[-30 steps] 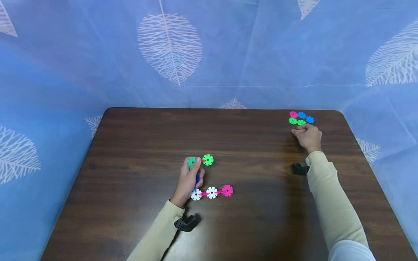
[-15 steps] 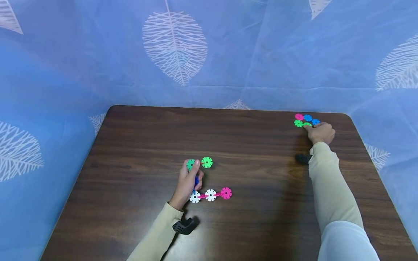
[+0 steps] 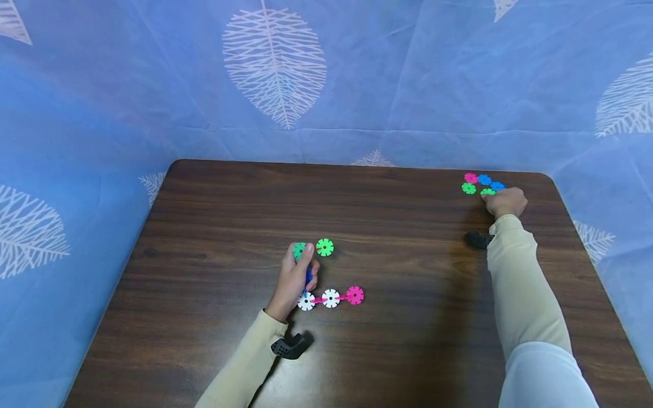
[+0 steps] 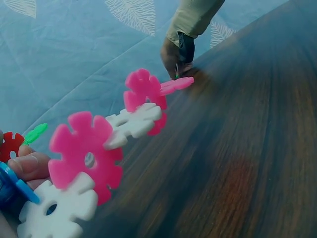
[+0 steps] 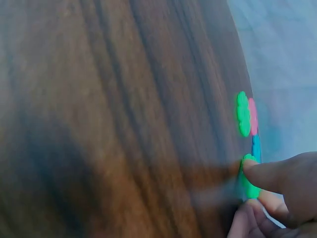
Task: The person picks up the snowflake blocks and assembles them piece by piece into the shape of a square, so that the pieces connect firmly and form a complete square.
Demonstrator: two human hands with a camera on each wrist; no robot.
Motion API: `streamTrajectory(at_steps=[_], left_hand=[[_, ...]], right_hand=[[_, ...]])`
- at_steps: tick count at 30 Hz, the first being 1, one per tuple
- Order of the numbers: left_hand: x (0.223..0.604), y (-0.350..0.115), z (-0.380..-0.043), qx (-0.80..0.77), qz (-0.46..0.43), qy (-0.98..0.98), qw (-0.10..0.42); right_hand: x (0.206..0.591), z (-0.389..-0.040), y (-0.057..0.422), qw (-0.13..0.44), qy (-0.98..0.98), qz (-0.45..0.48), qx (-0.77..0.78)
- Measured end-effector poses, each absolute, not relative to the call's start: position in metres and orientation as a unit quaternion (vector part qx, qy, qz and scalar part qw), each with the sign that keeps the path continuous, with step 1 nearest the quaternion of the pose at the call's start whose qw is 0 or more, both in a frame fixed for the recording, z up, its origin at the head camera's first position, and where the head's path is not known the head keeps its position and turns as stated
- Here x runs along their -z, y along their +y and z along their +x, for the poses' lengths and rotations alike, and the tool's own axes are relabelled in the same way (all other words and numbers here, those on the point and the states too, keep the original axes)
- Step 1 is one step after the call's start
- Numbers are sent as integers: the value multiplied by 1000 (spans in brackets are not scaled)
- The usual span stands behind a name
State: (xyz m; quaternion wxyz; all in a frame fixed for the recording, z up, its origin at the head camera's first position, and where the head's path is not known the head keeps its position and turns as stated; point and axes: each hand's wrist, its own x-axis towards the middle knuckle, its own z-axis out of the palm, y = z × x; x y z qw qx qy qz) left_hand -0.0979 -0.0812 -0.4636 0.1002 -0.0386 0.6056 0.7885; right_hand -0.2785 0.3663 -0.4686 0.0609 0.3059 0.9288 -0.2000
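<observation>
My left hand (image 3: 292,280) grips a bent chain of interlocking notched plastic discs. Its lower arm runs right through white discs (image 3: 330,298) to a pink disc (image 3: 355,295); a green disc (image 3: 325,247) ends the upper arm. Close up in the left wrist view, a blue disc (image 4: 21,184) and a red disc (image 4: 11,148) sit by the fingers, partly hidden. At the far right of the table, my right hand (image 3: 508,202) pinches a loose green disc (image 5: 250,184), thumb over its face. Another green disc (image 5: 242,115) lies beside it.
A pink disc (image 3: 471,178) and two blue discs (image 3: 484,179) lie just behind the right hand, near the back edge of the brown wooden table (image 3: 388,226). Blue leaf-patterned cloth (image 3: 357,68) hangs behind. Each wrist wears a black device (image 3: 289,347).
My right hand has shifted right and its thumb has come onto one green disc, which now stands farther from its green neighbour. The left hand keeps its grip on the chain.
</observation>
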Motion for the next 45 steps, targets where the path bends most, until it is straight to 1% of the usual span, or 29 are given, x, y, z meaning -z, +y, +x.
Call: streamTrajectory(at_steps=[4,6,9,12,15,20,25,33,36,40,45], left_hand=[[471,-81,-100,-794,-41,599,100],[478,-81,-102,-796,-42,595,98],[482,-80,-102,-798,-41,594,92],[482,-79,-101,-798,-37,595,87],[478,-78,-99,-795,-34,600,87],[481,-78,-95,-798,-43,595,91],[487,-78,-94,-803,-45,588,90],[484,-77,-95,-799,-39,593,96],[484,-77,-95,-799,-40,592,98],[483,-74,-95,-799,-35,591,101],[481,-68,-96,-805,-31,582,107]], right_hand=[[470,-275,367,41,909,324,259],[472,-271,366,11,891,335,306],[475,-262,366,-19,871,345,351],[477,-251,365,-31,856,354,376],[480,-239,363,-36,843,341,415],[485,-213,351,-25,856,277,436],[482,-186,326,-9,865,195,462],[477,-158,262,49,818,42,572],[475,-149,234,63,797,-16,601],[472,-137,202,62,788,-75,608],[465,-127,175,55,766,-115,630]])
